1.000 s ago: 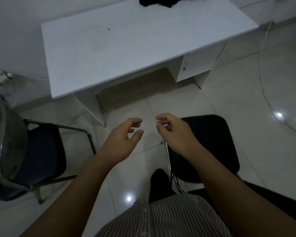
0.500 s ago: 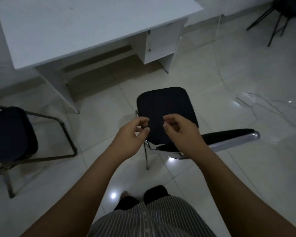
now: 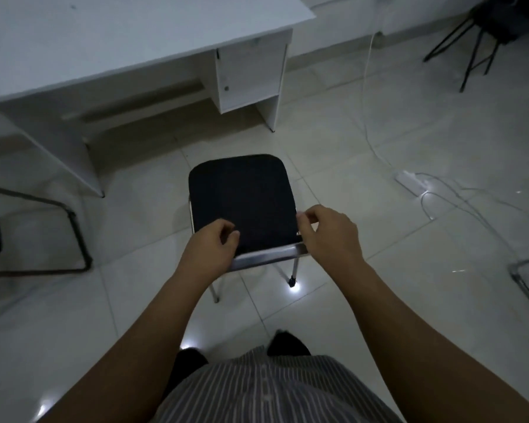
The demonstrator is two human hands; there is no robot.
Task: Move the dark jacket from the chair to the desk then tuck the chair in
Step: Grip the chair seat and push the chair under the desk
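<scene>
A dim room with a pale, glossy tiled floor (image 3: 379, 300) spreads below, small light spots reflecting off the tiles. A white surface (image 3: 119, 35) fills the upper left, with a small cabinet (image 3: 251, 74) hung under its right end and an open knee space to the left of that. The dark jacket does not appear in this view.

The chair (image 3: 242, 199) stands on the floor in front of the surface, apart from it, its black seat pad facing up and its chrome back rail nearest the person. The left hand (image 3: 208, 248) hangs over the near left corner of the seat, fingers curled loosely inward with thumb and forefinger close together; whether it touches the rail cannot be told. The right hand (image 3: 330, 233) sits at the near right corner, fingers bent and half closed by the seat edge and rail, clamped on nothing that can be seen.

A second chair (image 3: 43, 233) with a dark metal frame stands at the left edge. A white cable (image 3: 367, 87) trails across the floor on the right to a power strip (image 3: 411, 182). A striped shirt (image 3: 272, 389) fills the bottom.
</scene>
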